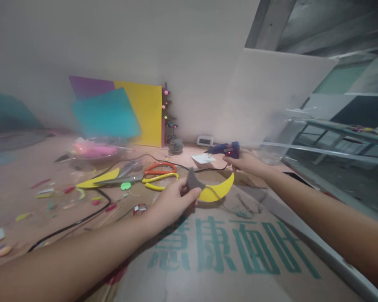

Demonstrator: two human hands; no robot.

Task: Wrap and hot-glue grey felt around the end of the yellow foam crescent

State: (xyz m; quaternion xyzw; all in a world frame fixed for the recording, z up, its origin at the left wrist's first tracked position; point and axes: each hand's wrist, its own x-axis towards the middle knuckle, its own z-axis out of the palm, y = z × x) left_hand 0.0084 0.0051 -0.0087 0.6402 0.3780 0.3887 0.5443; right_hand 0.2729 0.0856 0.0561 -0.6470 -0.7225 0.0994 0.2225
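My left hand [173, 199] pinches a crescent-shaped cutout [217, 189] at its grey end; the rest of it is yellow, and a thin string trails from it. Farther back, my right hand [245, 160] is wrapped round the handle of a blue glue gun [222, 149], whose small red light is lit. The gun's nozzle points left, above a white piece of paper [203, 158]. Left of the cutout lie scissors [160, 178] with one orange and one yellow handle loop.
Colored sheets [151, 113] lean against the wall beside a small decorated tree [170, 117]. A white digital clock [205, 140] stands at the back. A clear bowl [101, 149] with pink pieces, a black cable [82, 220] and scattered scraps lie left. Green characters [233, 247] mark the front surface.
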